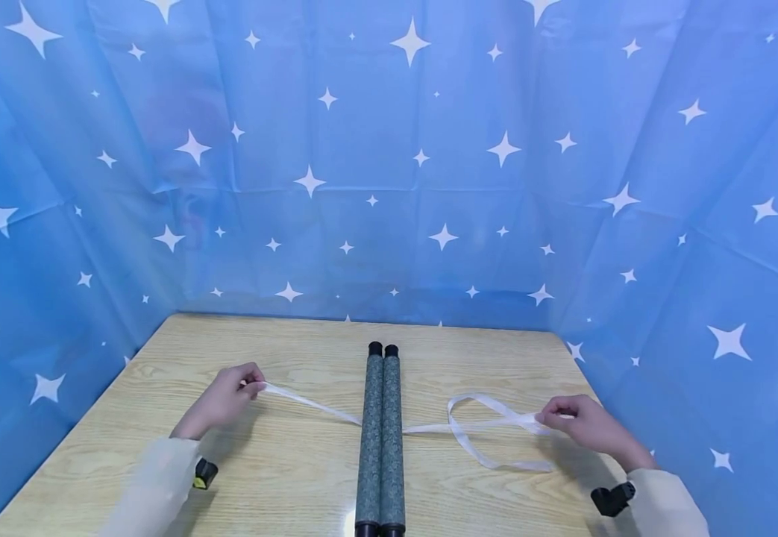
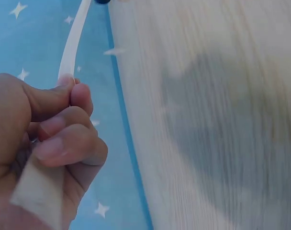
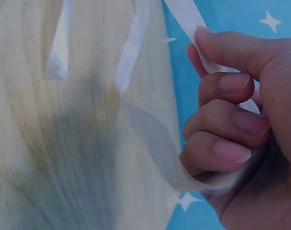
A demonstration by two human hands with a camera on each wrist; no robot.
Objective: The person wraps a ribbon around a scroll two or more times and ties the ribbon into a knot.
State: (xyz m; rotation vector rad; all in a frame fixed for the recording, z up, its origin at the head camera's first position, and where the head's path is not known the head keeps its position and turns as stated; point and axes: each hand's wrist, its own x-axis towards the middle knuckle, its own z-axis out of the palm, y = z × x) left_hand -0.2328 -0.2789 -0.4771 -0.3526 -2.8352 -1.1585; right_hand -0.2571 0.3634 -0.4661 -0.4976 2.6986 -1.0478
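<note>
Two slim grey-green patterned rolls point(image 1: 381, 440) with black end knobs, like a scroll rolled from both ends, lie side by side lengthwise on the table. A white ribbon point(image 1: 311, 402) passes beneath them and comes out on both sides. Left of the rolls, my left hand point(image 1: 222, 399) pinches the ribbon between thumb and forefinger; a short tail point(image 2: 40, 191) sticks out below the curled fingers. On the right, my right hand point(image 1: 586, 424) holds the other stretch between thumb and fingers. From its palm a loose length point(image 3: 152, 136) loops out over the table.
The wood-grain table point(image 1: 281, 477) reaches back to a blue curtain point(image 1: 375, 149) with white stars, which hangs behind and at both sides. A small black device point(image 1: 205, 473) sits on the left wrist and another black device point(image 1: 613, 499) on the right.
</note>
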